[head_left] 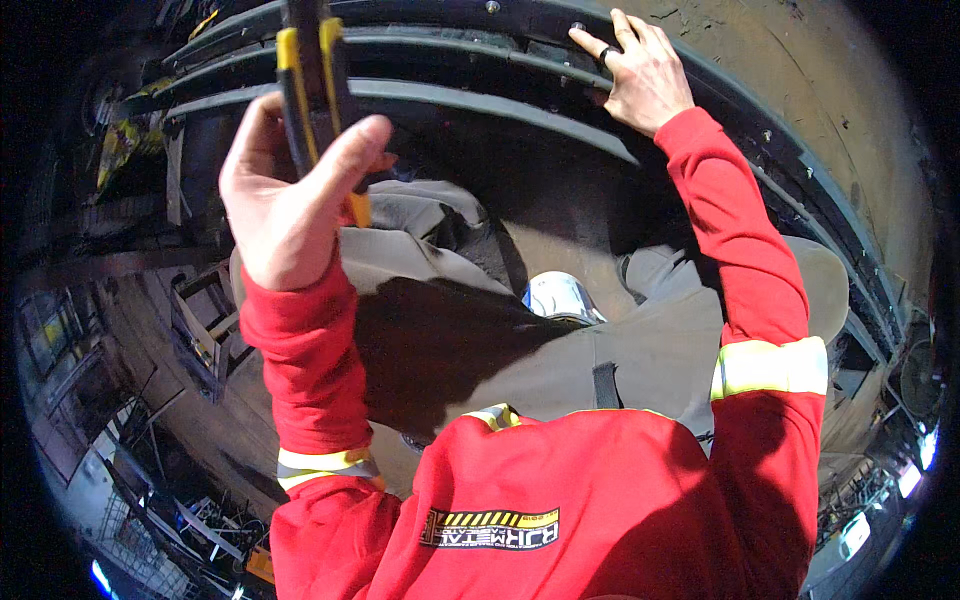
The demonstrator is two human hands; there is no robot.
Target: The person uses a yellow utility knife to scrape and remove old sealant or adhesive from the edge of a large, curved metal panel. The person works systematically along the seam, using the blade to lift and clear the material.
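Observation:
Upright in my left hand (290, 205) is a long black and yellow hand tool (332, 75), the thumb and fingers closed around it. Its upper end runs out of the picture, and its exact kind does not show. A yellow tip (359, 208) sticks out below my thumb. My right hand (648, 85) reaches forward with the fingers spread on a long dark metal beam (450, 52), nothing grasped. One of its fingertips is beside a small round stud (578, 27) on the beam.
Lower rails (430, 93) run alongside the beam, which bends away to the right. Grey trousers (650, 350) cover my legs; between them shows a shiny rounded thing (562, 297). A small frame (205, 325) stands left, with metal scrap (205, 530) at lower left.

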